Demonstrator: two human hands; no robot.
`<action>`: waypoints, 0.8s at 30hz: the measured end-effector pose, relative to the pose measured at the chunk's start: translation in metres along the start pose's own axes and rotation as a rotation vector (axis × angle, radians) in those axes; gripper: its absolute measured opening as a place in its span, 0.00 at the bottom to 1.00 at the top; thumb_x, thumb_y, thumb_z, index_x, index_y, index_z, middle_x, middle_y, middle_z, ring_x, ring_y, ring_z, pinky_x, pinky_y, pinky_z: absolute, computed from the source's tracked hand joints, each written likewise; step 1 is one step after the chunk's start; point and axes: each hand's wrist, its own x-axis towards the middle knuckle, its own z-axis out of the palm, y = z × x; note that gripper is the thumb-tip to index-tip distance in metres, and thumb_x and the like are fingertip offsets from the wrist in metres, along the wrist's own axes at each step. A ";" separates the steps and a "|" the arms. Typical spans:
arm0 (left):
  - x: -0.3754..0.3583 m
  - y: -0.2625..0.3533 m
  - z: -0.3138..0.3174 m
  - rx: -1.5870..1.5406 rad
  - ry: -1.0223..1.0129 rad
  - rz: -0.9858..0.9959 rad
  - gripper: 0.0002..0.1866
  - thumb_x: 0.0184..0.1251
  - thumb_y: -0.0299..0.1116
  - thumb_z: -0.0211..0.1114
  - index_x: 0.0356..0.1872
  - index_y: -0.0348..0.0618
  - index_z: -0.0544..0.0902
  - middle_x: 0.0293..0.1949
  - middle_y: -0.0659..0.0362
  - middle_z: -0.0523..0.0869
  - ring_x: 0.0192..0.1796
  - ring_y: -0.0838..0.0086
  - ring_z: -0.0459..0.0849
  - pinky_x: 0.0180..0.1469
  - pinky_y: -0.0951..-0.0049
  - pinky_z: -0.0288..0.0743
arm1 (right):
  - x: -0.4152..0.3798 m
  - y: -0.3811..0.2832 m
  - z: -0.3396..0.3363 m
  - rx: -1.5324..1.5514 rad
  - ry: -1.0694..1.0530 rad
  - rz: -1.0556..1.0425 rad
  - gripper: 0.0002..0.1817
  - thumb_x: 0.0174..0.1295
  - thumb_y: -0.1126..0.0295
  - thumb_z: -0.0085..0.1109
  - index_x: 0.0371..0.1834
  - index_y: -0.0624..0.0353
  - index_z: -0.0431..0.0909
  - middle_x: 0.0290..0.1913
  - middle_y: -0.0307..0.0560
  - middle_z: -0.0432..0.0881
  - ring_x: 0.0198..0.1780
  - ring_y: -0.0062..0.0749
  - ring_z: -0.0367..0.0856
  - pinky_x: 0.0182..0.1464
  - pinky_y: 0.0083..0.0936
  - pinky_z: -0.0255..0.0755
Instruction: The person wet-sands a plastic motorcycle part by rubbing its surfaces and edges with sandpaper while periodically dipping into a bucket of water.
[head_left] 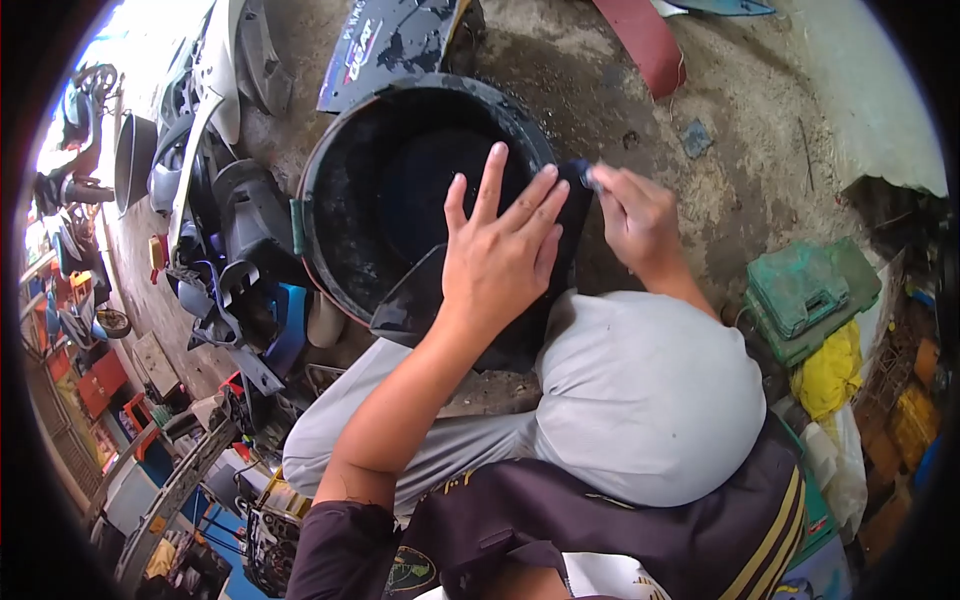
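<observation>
Left hand flat, fingers spread, pinning dark plastic panel; right hand pinching small blue pad; wet panel may slip beneath the palm.

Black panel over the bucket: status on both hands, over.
Left hand flat on black plastic panel, fingers spread. Right hand pinching small dark piece at panel's edge. Big black round bucket directly behind.
</observation>
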 end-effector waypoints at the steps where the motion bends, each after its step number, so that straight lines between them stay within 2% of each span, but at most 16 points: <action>1: 0.000 0.000 0.001 0.008 0.004 0.002 0.25 0.71 0.35 0.74 0.70 0.58 0.89 0.76 0.67 0.85 0.89 0.50 0.63 0.84 0.38 0.52 | -0.006 -0.002 0.002 0.010 0.031 0.005 0.13 0.68 0.79 0.68 0.54 0.56 0.86 0.38 0.48 0.91 0.35 0.50 0.90 0.38 0.43 0.82; 7: -0.002 0.002 0.002 0.008 -0.003 0.000 0.26 0.71 0.36 0.74 0.70 0.59 0.88 0.76 0.68 0.85 0.89 0.51 0.62 0.84 0.38 0.52 | 0.002 0.003 -0.002 -0.010 -0.049 0.020 0.13 0.68 0.79 0.69 0.54 0.56 0.87 0.39 0.47 0.91 0.37 0.48 0.91 0.39 0.41 0.83; 10: 0.003 0.000 0.002 0.025 0.017 0.004 0.25 0.71 0.36 0.74 0.70 0.58 0.88 0.76 0.68 0.85 0.90 0.51 0.62 0.84 0.38 0.52 | -0.006 -0.001 0.001 0.017 0.046 -0.003 0.12 0.69 0.80 0.68 0.54 0.56 0.86 0.38 0.49 0.90 0.36 0.50 0.90 0.38 0.41 0.82; 14: -0.002 0.001 0.002 0.009 -0.001 0.003 0.25 0.72 0.36 0.73 0.70 0.59 0.88 0.76 0.68 0.85 0.90 0.51 0.62 0.84 0.38 0.52 | 0.005 0.004 -0.001 0.016 -0.039 0.042 0.13 0.68 0.79 0.69 0.54 0.56 0.87 0.39 0.48 0.91 0.38 0.48 0.92 0.40 0.42 0.84; 18: 0.002 0.001 0.002 0.032 0.012 -0.001 0.25 0.72 0.36 0.73 0.70 0.59 0.88 0.76 0.68 0.85 0.90 0.51 0.62 0.84 0.38 0.52 | -0.012 -0.002 0.000 0.020 0.027 0.015 0.12 0.69 0.79 0.67 0.54 0.57 0.86 0.39 0.49 0.91 0.37 0.49 0.91 0.39 0.42 0.83; 24: 0.000 0.001 0.001 0.023 -0.004 0.000 0.25 0.73 0.36 0.73 0.71 0.59 0.88 0.76 0.67 0.85 0.90 0.51 0.62 0.84 0.37 0.52 | -0.009 0.004 -0.002 0.009 -0.010 -0.024 0.13 0.67 0.79 0.68 0.54 0.56 0.87 0.36 0.47 0.89 0.35 0.48 0.90 0.37 0.40 0.80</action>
